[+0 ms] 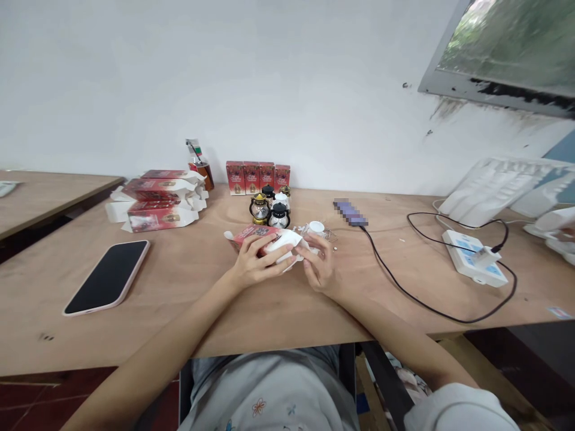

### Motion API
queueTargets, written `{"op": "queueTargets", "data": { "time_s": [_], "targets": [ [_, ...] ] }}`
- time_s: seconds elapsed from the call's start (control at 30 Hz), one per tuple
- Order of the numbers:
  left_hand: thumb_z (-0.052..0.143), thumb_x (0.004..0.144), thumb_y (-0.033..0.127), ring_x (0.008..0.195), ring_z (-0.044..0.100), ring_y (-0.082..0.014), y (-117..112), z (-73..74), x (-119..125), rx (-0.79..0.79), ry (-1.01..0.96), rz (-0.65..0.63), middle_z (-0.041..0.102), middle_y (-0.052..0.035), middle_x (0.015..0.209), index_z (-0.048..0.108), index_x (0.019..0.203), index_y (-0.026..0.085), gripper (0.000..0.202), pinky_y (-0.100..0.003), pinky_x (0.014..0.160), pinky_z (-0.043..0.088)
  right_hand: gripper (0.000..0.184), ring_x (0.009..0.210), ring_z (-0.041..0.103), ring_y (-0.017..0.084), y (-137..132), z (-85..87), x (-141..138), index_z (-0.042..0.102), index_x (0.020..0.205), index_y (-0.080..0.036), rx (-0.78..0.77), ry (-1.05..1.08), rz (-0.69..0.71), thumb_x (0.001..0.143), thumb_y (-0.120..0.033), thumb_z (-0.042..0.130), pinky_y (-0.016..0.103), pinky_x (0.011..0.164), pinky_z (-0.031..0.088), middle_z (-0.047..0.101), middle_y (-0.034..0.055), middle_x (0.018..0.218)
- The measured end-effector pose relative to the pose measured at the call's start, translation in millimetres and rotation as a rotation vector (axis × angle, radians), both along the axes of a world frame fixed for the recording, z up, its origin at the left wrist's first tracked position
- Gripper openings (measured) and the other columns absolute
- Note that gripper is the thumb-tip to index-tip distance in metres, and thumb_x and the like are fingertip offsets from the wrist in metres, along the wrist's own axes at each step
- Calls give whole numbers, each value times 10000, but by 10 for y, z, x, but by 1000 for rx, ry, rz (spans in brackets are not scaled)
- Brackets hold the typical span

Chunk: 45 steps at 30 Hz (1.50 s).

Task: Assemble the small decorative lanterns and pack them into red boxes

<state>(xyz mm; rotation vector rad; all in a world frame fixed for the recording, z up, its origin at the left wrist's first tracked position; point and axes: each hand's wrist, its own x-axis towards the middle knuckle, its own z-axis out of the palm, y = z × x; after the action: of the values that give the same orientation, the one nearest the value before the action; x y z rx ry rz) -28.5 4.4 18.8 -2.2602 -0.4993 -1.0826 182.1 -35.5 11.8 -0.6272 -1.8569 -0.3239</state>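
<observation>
Hands meet low over the middle of the surface, just in front of the person's chest. The left hand wraps a small red carton from above and behind, fingers closed across its face so that most of the print is covered. The carton lies nearly flat with its long axis running left to right: the closed end points off to the person's left, and the open end, with its white flap, points toward the right hand. That hand sits right at the open end, fingers bent in against the flap, but whether they pinch it or only touch it cannot be told from here. Just beyond the right fingers stands a small white-topped piece, too small to make out. Behind the carton stands a cluster of little lanterns, and behind those a row of upright red boxes against the wall. Flattened cartons are piled to the left, a phone lies face up nearer the edge, and a power strip with a black cable sits well apart on the right. What is inside the carton is hidden.
</observation>
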Motion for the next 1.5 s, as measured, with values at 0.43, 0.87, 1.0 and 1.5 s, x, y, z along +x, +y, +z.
{"op": "queueTargets", "data": {
  "time_s": [0.43, 0.87, 1.0, 1.5],
  "targets": [
    [724, 746, 319, 1031, 598, -203, -90, 157, 73, 322, -11, -17, 715, 40, 1038, 654, 985, 334, 249, -339, 844, 420, 317, 1118, 546, 213, 53, 73, 38, 533, 1165, -235, -316, 10, 73, 883, -134, 429, 435, 962, 462, 540, 106, 1186],
    [710, 760, 284, 1122, 536, -220, -109, 175, 40, 308, 47, -43, 685, 51, 1133, 642, 1017, 338, 271, -345, 853, 412, 393, 1044, 566, 193, 57, 40, 33, 453, 1248, -260, -510, 84, 201, 870, -150, 445, 337, 819, 550, 571, 81, 1157],
    [699, 771, 288, 1073, 559, -208, -109, 175, 32, 310, 47, -55, 689, 50, 1122, 639, 1014, 346, 256, -346, 842, 418, 382, 1002, 583, 186, 57, 40, 37, 466, 1239, -264, -513, 92, 214, 871, -164, 455, 328, 797, 552, 587, 69, 1136],
    [721, 745, 278, 1098, 535, -225, -125, 165, 69, 307, 23, -96, 688, 57, 1125, 649, 968, 333, 241, -359, 840, 417, 391, 990, 595, 166, 90, -50, 70, 462, 1250, -294, -587, 188, 335, 879, -172, 485, 313, 809, 556, 580, 55, 1143]
  ]
}}
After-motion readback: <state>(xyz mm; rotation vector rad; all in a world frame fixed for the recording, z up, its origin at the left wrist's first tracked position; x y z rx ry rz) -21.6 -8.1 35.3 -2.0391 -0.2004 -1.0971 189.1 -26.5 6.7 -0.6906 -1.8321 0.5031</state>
